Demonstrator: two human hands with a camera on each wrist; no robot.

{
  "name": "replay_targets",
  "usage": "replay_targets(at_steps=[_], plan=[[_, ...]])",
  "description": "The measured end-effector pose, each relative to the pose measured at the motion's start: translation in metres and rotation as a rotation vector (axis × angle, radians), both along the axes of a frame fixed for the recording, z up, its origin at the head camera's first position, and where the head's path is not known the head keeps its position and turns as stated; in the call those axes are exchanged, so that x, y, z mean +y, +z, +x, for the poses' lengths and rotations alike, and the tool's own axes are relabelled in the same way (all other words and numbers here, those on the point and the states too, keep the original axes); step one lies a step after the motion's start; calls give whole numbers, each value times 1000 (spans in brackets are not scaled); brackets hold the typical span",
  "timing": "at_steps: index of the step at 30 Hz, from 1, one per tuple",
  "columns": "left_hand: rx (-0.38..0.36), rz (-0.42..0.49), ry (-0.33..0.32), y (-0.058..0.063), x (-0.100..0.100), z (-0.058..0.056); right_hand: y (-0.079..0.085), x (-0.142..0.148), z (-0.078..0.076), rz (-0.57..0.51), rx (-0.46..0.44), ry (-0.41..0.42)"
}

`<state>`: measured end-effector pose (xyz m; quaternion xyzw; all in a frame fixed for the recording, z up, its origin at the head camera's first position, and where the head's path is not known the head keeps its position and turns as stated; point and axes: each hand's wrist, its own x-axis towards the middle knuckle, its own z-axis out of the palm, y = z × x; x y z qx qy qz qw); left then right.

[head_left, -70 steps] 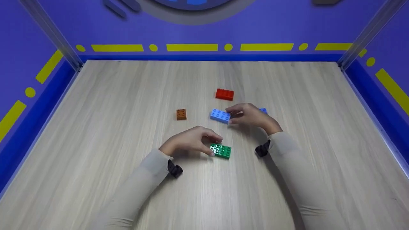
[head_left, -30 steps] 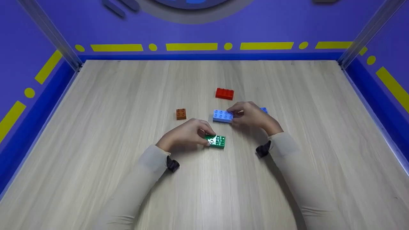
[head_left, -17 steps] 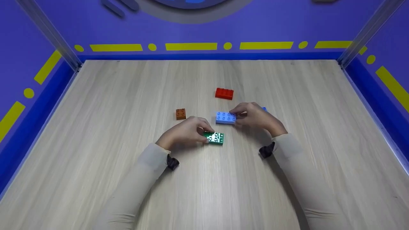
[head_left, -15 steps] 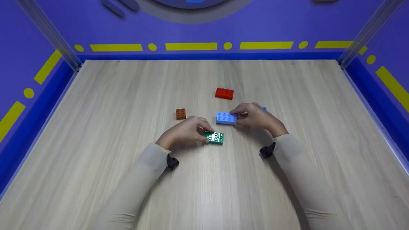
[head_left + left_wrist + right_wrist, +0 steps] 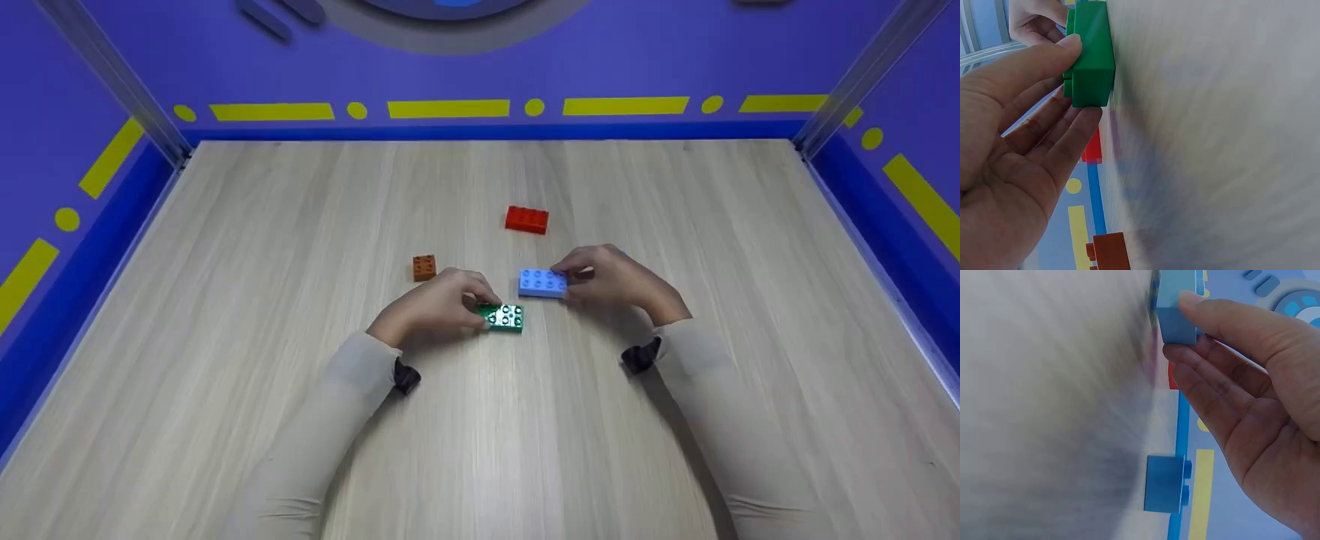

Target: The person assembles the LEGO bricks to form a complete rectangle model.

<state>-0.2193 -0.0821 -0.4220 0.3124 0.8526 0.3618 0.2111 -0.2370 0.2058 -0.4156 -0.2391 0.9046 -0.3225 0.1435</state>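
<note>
My left hand [image 5: 439,304] pinches the left end of a green toy building brick [image 5: 508,317], thumb on the near side and fingers on the far side. Just beyond it to the right, my right hand [image 5: 619,277] pinches the right end of a light blue brick [image 5: 541,283]. Both bricks have their studs up, and a small gap parts them. In the left wrist view the thumb presses the side of the green brick [image 5: 1094,56]. From the right wrist, the thumb tip shows against the light blue brick [image 5: 1178,320].
A small orange-brown brick [image 5: 424,268] lies left of the hands, and a red brick [image 5: 526,220] farther back. Another blue brick [image 5: 1163,484] appears in the right wrist view; in the head view the right hand hides it. Purple walls [image 5: 465,75] enclose the wooden table [image 5: 300,225].
My left hand has taken hold of the green brick and moved it away from me, slightly left. The light blue brick has straightened and shifted right and nearer in my right hand.
</note>
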Motion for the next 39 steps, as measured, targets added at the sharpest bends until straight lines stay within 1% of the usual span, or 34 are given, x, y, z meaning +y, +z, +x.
replay_targets(at_steps=[3, 10, 22, 27, 39], plan=[[1, -14, 7, 0, 1, -2, 1, 4, 1, -1, 1, -4], [-26, -37, 59, 0, 1, -6, 3, 11, 1, 22, -1, -12], [-43, -56, 125, 1, 3, -9, 2, 17, 2, 33, 12, 18], [-31, -55, 124, 0, 5, -10, 1, 18, 3, 39, 3, 30], [-48, -41, 120, -3, 8, -14, -1, 21, 6, 46, 8, 48]])
